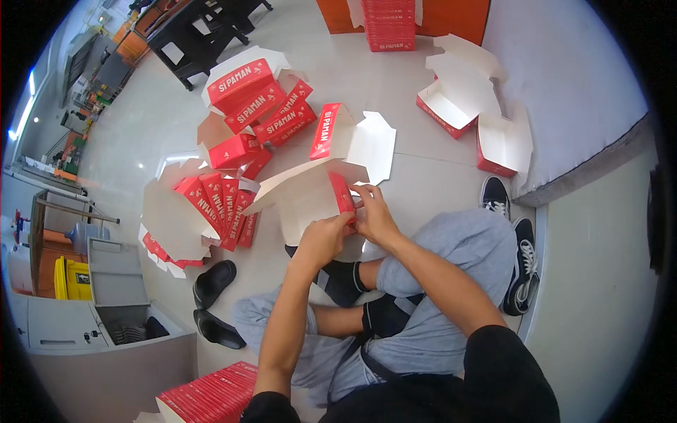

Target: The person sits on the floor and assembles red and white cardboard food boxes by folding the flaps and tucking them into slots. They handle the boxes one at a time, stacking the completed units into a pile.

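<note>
In front of my crossed legs I hold a partly folded red-and-white cardboard box (303, 199), its broad pale lid flap raised toward the left. My left hand (324, 242) is closed on the near corner of its red side wall. Against the same wall, my right hand (375, 217) has its fingers bent and pinching near the corner. Just beyond stands another open box (330, 132), its white flap (371, 146) lying out to the right. The fingertips partly cover the corner I grip.
Nested folded boxes (218, 201) lie at left, with another group (257, 99) behind. Two open boxes (451, 106) sit by the wall at right. A stack of flat cartons (211, 391) is at lower left, another stack (390, 25) at back. Black slip-ons (215, 283) and sneakers (522, 271) flank me.
</note>
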Demonstrator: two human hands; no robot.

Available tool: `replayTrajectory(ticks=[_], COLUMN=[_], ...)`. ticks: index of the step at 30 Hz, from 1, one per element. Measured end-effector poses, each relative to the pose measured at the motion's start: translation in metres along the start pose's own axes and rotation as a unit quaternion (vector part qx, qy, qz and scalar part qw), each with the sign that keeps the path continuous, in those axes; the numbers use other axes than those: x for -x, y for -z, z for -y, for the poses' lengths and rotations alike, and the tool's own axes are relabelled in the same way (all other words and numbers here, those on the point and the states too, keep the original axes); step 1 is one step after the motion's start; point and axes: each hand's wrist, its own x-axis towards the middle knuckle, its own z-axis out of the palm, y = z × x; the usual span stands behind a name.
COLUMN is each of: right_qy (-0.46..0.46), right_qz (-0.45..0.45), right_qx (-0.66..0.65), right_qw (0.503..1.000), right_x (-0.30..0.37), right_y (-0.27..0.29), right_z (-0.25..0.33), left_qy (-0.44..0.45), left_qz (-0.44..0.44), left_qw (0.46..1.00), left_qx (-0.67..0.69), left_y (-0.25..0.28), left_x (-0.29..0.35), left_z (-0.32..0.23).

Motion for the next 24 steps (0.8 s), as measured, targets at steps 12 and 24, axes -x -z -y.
replayTrajectory(ticks=[12, 24], right_qy=[-0.148, -0.187], right_qz=[0.021, 0.076], right_qx=[-0.042, -0.033], right_qw=[0.988, 0.979], right_x=[-0.005, -0.004], right_y=[0.004, 0.007], right_z=[-0.003, 0.001], left_qy=[-0.028, 0.029], left_qz=[0.033, 0.044], left_qw=[0.988, 0.987], left_qx=[-0.149, -0.151], left_y=[-0.008, -0.014], left_x=[0.012, 0.013], left_z=[-0.009, -0.014])
